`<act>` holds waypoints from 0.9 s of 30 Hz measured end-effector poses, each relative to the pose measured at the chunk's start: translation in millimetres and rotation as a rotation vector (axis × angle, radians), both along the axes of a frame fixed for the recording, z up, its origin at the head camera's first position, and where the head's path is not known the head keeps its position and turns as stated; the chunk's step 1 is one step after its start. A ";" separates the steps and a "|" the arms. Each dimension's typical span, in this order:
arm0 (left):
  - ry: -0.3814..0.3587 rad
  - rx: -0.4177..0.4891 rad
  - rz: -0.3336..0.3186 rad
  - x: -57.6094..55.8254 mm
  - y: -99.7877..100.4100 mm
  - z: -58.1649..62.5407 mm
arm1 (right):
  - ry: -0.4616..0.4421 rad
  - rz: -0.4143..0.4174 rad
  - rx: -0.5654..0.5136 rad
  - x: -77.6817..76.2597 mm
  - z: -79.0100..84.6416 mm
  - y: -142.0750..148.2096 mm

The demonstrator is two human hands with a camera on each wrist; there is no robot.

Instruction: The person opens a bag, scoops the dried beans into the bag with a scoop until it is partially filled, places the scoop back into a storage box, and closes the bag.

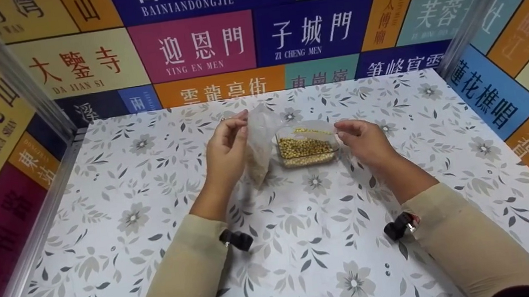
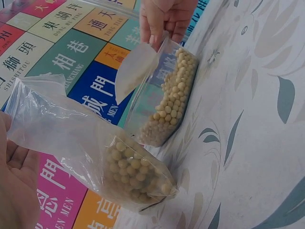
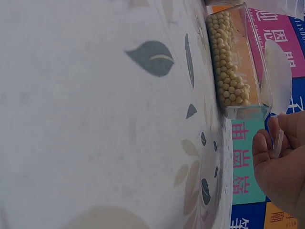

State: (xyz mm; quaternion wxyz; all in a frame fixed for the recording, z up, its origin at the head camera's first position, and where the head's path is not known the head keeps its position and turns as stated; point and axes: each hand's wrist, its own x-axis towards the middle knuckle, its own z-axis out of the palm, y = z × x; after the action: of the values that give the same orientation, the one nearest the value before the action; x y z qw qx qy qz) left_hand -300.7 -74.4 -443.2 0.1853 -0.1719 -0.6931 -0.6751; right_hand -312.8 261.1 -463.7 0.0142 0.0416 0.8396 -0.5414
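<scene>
My left hand (image 1: 225,153) grips the upper part of a clear zip-lock bag (image 2: 71,129). Pale yellow soybeans (image 2: 133,171) fill its lower end, which hangs down to the tabletop. Right of the bag stands a clear rectangular container (image 3: 252,112), partly filled with the same beans. With the thumb and fingers of my right hand (image 1: 367,138) I pinch the handle of a translucent white spoon (image 2: 136,71). The spoon's broad bowl is above the container, tilted toward the bag side. Whether beans lie in the bowl I cannot tell for certain.
The table (image 1: 306,244) has a white covering printed with grey flowers and leaves. Colourful panels with Chinese lettering (image 1: 191,46) wall it in at the back and both sides. A black wrist camera (image 1: 238,240) is strapped to each sleeve.
</scene>
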 end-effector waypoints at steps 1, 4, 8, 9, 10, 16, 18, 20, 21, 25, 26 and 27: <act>0.000 0.003 -0.001 0.1 0.1 0.1 | -0.002 0.000 0.000 -0.1 0.8 0.6; 0.000 0.005 0.000 -0.1 0.0 -0.1 | 0.003 0.009 0.030 1.0 5.0 2.0; 0.001 0.009 -0.003 -0.9 -0.1 -0.3 | 0.031 0.012 0.081 4.5 15.7 2.1; 0.003 0.011 -0.006 -1.0 -0.1 -0.4 | 0.045 0.009 0.086 5.5 19.3 1.6; 0.006 0.015 -0.011 -1.1 -0.1 -0.4 | 0.061 0.005 0.092 6.4 22.9 1.1; 0.017 0.021 -0.022 -1.2 0.1 -0.2 | 0.133 -0.004 0.086 12.9 50.3 -3.2; 0.016 0.022 -0.019 -1.0 0.2 0.1 | 0.140 -0.001 0.083 15.7 61.1 -5.9; 0.014 0.025 -0.016 -1.1 0.2 0.2 | 0.148 0.004 0.073 18.0 71.9 -9.5; 0.014 0.027 -0.017 -1.2 0.2 0.3 | 0.155 0.012 0.074 19.0 77.1 -11.5; 0.012 0.026 -0.011 -1.7 0.3 -0.1 | 0.187 0.066 0.114 21.7 96.6 -20.4; 0.012 0.023 -0.010 -1.7 0.3 -0.2 | 0.196 0.083 0.142 22.4 101.2 -22.8; 0.011 0.021 -0.008 -1.7 0.5 -0.3 | 0.204 0.100 0.174 23.0 105.9 -25.5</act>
State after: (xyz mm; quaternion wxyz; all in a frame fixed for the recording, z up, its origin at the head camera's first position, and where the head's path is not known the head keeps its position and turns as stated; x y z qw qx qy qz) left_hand -302.4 -73.9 -443.5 0.1883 -0.1766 -0.6842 -0.6821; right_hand -289.8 235.6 -357.8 -0.0481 -0.0544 0.8815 -0.4665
